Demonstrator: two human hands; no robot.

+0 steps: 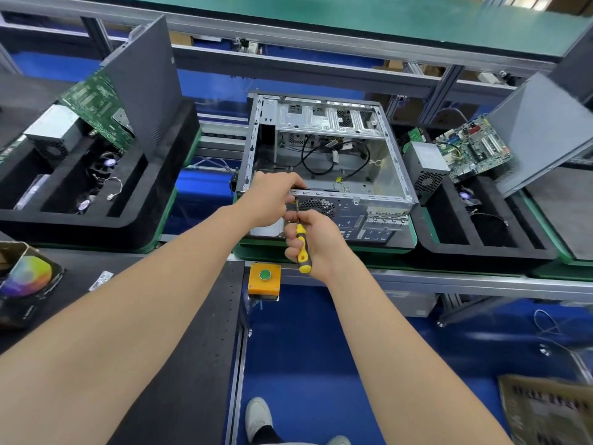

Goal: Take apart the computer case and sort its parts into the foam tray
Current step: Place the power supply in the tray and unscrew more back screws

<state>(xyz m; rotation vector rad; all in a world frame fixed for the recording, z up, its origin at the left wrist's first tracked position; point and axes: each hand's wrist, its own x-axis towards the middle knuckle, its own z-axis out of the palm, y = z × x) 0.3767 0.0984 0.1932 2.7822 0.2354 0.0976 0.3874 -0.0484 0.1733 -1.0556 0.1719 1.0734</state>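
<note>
While the computer case [324, 168] lies open at the centre of the frame, largely stripped down to cables, the work appears to be at a screw on its near rear panel. The right hand [313, 244] is clenched around a yellow-handled screwdriver [301, 242], its tip set against the panel just beside the fan grille [317, 207]. The left hand [272, 197] grips the case's upper rim, fingers pinching close to the tip, probably to steady it. Foam trays at the left [96, 220] and right [481, 248] of the frame already hold boards, fans and power supplies. Next, the screw likely needs backing out and catching before it drops.
</note>
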